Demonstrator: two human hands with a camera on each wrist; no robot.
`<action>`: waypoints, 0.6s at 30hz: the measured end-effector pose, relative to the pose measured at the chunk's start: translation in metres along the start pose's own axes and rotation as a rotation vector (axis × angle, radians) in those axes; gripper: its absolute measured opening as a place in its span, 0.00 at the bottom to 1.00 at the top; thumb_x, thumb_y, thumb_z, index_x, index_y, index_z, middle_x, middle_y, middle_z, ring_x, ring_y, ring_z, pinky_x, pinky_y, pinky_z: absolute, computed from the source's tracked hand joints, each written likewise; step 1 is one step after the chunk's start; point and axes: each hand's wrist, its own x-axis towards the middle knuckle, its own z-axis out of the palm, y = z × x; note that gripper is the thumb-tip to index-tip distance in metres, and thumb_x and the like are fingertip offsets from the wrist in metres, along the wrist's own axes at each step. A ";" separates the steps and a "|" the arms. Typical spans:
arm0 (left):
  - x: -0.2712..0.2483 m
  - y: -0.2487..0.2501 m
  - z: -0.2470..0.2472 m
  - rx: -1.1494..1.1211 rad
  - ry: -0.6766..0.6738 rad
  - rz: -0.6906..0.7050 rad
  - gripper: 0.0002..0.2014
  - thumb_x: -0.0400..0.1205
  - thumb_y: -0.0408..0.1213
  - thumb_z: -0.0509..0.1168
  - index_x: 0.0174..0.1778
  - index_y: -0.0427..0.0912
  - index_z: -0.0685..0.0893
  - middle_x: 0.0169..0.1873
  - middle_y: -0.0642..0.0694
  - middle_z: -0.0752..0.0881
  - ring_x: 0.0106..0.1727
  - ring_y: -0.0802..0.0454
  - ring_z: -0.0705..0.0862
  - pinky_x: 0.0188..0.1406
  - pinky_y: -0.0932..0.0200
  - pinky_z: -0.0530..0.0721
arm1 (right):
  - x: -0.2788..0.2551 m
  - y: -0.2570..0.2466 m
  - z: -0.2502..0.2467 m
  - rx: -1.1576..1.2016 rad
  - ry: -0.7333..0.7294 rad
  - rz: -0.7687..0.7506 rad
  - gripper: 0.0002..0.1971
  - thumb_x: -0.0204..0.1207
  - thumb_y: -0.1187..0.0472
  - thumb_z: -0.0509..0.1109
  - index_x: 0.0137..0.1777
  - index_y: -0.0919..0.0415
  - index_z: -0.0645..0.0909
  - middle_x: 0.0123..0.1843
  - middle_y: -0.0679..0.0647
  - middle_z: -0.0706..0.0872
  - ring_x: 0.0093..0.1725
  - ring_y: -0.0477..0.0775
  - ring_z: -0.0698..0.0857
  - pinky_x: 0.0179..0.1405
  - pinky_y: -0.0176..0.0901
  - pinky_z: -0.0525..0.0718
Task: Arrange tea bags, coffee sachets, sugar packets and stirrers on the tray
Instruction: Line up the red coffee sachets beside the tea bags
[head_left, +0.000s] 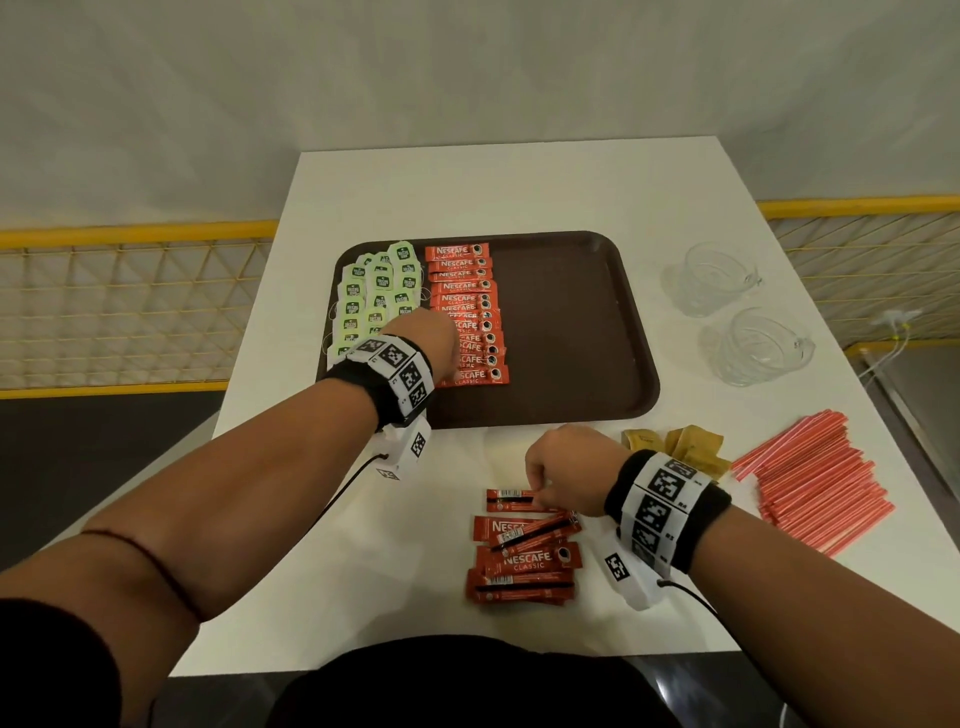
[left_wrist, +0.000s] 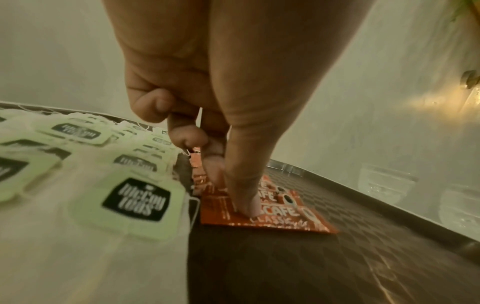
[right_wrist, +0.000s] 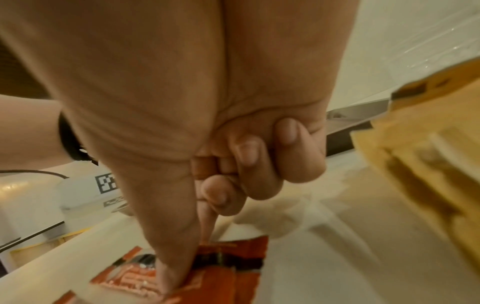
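A brown tray (head_left: 561, 322) holds green tea bags (head_left: 379, 291) on its left and a column of red coffee sachets (head_left: 465, 286) beside them. My left hand (head_left: 441, 343) is over the near part of that column. In the left wrist view the left hand (left_wrist: 231, 195) presses its thumb on a flat sachet (left_wrist: 285, 218), the forefinger touches the sachets behind, and the other fingers are curled. My right hand (head_left: 537, 493) pinches a loose coffee sachet (head_left: 511, 499) on the table; the right wrist view shows the hand (right_wrist: 187, 265) with its thumb on that sachet (right_wrist: 228, 273).
More loose sachets (head_left: 524, 561) lie in a pile near the table's front edge. Brown sugar packets (head_left: 691, 447) and red stirrers (head_left: 810, 483) lie to the right. Two glass cups (head_left: 719, 278) (head_left: 758, 345) stand right of the tray. The tray's right half is bare.
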 end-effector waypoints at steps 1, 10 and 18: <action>-0.001 0.001 -0.001 0.000 0.015 0.008 0.15 0.75 0.50 0.76 0.49 0.44 0.89 0.47 0.46 0.89 0.50 0.46 0.87 0.54 0.49 0.87 | 0.000 0.000 0.001 0.011 -0.006 -0.002 0.09 0.76 0.50 0.75 0.50 0.54 0.86 0.49 0.49 0.88 0.50 0.51 0.84 0.52 0.44 0.83; -0.069 0.011 -0.002 -0.240 0.053 0.421 0.12 0.80 0.56 0.68 0.45 0.51 0.89 0.38 0.58 0.86 0.43 0.60 0.83 0.48 0.58 0.83 | -0.012 0.014 -0.011 0.127 0.040 0.025 0.10 0.76 0.56 0.66 0.35 0.50 0.69 0.39 0.50 0.80 0.40 0.54 0.80 0.39 0.46 0.79; -0.106 0.053 0.049 -0.036 -0.208 0.581 0.18 0.75 0.62 0.70 0.51 0.53 0.88 0.44 0.57 0.89 0.45 0.55 0.85 0.46 0.56 0.84 | -0.034 0.036 -0.026 0.305 0.150 0.050 0.11 0.79 0.65 0.60 0.38 0.52 0.64 0.36 0.52 0.76 0.35 0.53 0.75 0.32 0.42 0.69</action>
